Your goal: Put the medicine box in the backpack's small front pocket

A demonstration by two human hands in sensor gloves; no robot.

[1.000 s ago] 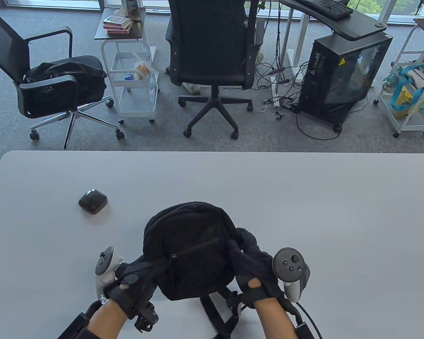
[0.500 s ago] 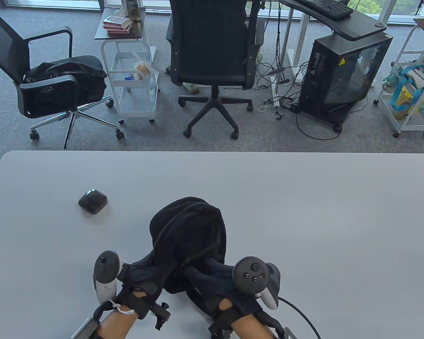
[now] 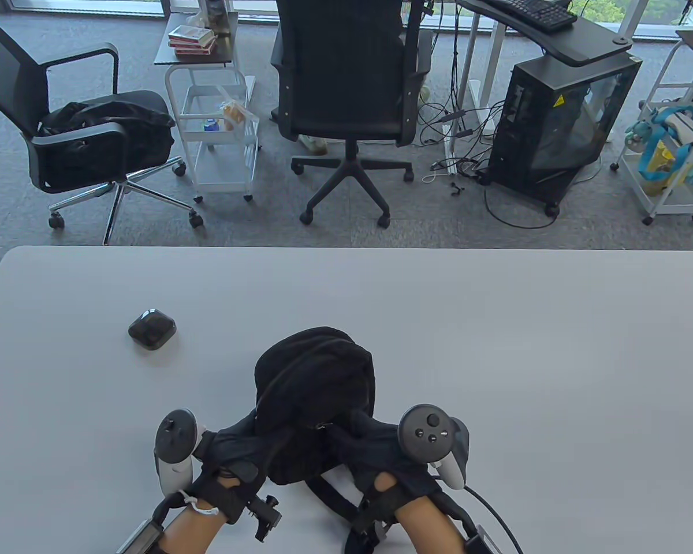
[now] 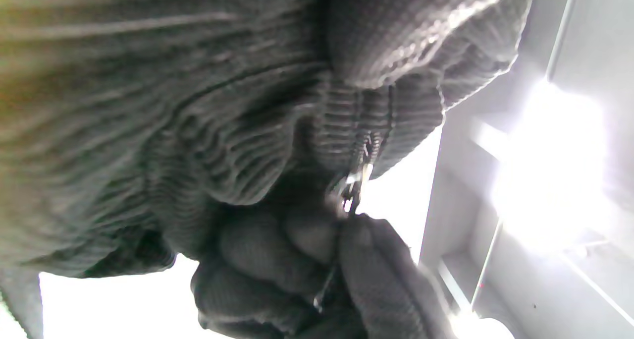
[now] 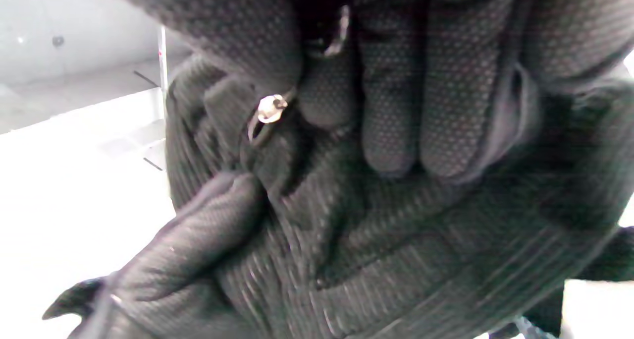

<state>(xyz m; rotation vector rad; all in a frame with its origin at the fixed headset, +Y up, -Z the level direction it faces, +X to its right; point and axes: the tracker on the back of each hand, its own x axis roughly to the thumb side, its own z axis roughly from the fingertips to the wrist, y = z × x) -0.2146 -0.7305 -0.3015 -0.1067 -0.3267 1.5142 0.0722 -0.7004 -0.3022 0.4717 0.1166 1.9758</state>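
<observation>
A black corduroy backpack (image 3: 315, 381) lies on the grey table (image 3: 496, 346) in the table view, near the front edge. My left hand (image 3: 237, 447) grips the fabric at its near left corner. My right hand (image 3: 352, 438) is at its near edge and pinches a metal zipper pull (image 5: 271, 108). The pull also shows in the left wrist view (image 4: 354, 188), with gloved fingertips (image 4: 317, 240) closed just below it. A small dark rounded box (image 3: 152, 330) lies on the table to the backpack's far left, apart from both hands.
The backpack's straps (image 3: 338, 502) trail toward the front edge between my wrists. Beyond the table's far edge stand office chairs (image 3: 346, 86), a white cart (image 3: 219, 133) and a computer tower (image 3: 560, 121).
The backpack has been turned and bunched narrower. My right hand moved from its right side to its near edge and took the zipper pull. My left hand kept its grip.
</observation>
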